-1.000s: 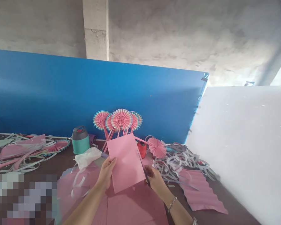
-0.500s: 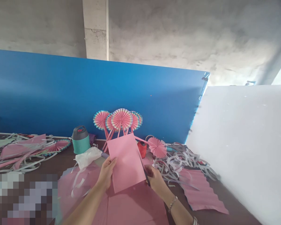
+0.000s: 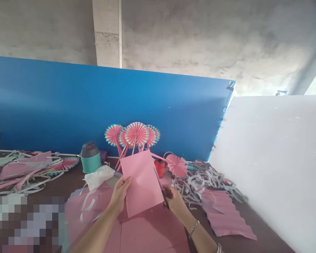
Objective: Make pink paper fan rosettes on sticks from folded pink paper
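Observation:
A rectangular pink sheet (image 3: pixel 142 182) is raised and tilted above the table, its left edge pinched in my left hand (image 3: pixel 120 193), thumb on the front. My right hand (image 3: pixel 175 202) is closed around dark-handled scissors (image 3: pixel 165 199) at the sheet's right edge. The blades point up and away along that edge; whether they touch the paper is hard to tell. Beneath the raised sheet lie larger pink sheets (image 3: pixel 152 233). Behind it stand several round pleated pink fans (image 3: pixel 137 134) with pink sticks.
A teal jug (image 3: pixel 91 160) and a white plastic bag (image 3: pixel 99 176) stand left of centre. Red thread spool (image 3: pixel 160 168), loose pleated fan (image 3: pixel 177 166) and curled paper strips (image 3: pixel 200 182) are to the right, near a wavy pink sheet (image 3: pixel 226 214). A blue panel (image 3: pixel 94 102) rises behind.
The scissors' blades have shifted slightly at the sheet's right edge. Both hands and the sheet are almost where they were.

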`<state>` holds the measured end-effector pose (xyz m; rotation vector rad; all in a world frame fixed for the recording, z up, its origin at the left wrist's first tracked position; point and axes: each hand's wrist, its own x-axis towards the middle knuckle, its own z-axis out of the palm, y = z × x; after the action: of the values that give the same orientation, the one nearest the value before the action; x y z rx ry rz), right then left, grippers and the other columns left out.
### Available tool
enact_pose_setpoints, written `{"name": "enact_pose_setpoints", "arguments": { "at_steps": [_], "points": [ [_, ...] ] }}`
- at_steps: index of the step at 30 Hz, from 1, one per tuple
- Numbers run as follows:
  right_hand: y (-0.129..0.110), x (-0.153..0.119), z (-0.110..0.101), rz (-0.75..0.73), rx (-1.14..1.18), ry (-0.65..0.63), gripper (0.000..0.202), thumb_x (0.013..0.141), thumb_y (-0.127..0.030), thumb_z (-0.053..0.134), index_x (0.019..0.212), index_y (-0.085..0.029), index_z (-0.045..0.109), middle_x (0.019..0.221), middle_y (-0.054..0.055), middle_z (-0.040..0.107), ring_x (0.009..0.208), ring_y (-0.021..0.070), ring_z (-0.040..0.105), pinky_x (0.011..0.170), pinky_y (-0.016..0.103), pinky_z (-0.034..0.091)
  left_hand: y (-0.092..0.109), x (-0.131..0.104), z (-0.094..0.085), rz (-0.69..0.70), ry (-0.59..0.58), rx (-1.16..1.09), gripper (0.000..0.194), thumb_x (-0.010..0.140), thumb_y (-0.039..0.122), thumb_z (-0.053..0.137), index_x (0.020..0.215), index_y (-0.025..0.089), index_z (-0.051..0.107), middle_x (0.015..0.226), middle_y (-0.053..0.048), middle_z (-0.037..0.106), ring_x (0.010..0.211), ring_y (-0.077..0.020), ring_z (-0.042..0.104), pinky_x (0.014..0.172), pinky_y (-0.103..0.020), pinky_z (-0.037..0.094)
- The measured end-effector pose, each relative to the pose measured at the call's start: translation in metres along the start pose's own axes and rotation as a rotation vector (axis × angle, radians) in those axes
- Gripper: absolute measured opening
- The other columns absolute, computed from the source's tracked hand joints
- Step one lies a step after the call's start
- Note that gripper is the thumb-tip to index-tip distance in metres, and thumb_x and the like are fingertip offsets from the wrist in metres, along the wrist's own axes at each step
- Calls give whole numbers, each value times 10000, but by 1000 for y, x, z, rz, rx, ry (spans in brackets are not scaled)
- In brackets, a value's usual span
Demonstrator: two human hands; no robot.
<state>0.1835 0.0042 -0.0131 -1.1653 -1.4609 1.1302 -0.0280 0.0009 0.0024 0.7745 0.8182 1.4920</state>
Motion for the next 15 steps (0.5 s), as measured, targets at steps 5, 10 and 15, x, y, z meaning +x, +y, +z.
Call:
{"name": "enact_pose_setpoints", "arguments": {
  "at_steps": [5, 10, 15],
  "points": [
    [-6, -2, 2, -10, 66, -22, 221, 614, -290, 644, 796, -166, 622, 521, -51, 507, 394, 71, 416, 376, 195, 350, -3, 3, -5, 3, -34, 38, 453, 669, 399, 706, 1054, 188, 593, 850, -57, 714, 652, -199, 666, 583, -290, 507],
    [-16, -7, 3, -59, 191, -79, 240, 624, -320, 693, 800, -174, 620, 607, -18, 590, 513, 113, 515, 505, 228, 439, -4, 1, -1, 15, -77, 60, 548, 685, 400, 693, 1161, 175, 546, 851, -78, 711, 669, -213, 665, 562, -289, 502],
    [-21, -9, 2, -68, 232, -86, 257, 601, -342, 727, 758, -168, 621, 705, 19, 652, 664, 184, 597, 621, 284, 474, -3, -2, 4, -7, -118, 80, 542, 689, 403, 691, 1162, 178, 553, 874, -80, 709, 673, -215, 663, 568, -296, 504]
  ]
}}
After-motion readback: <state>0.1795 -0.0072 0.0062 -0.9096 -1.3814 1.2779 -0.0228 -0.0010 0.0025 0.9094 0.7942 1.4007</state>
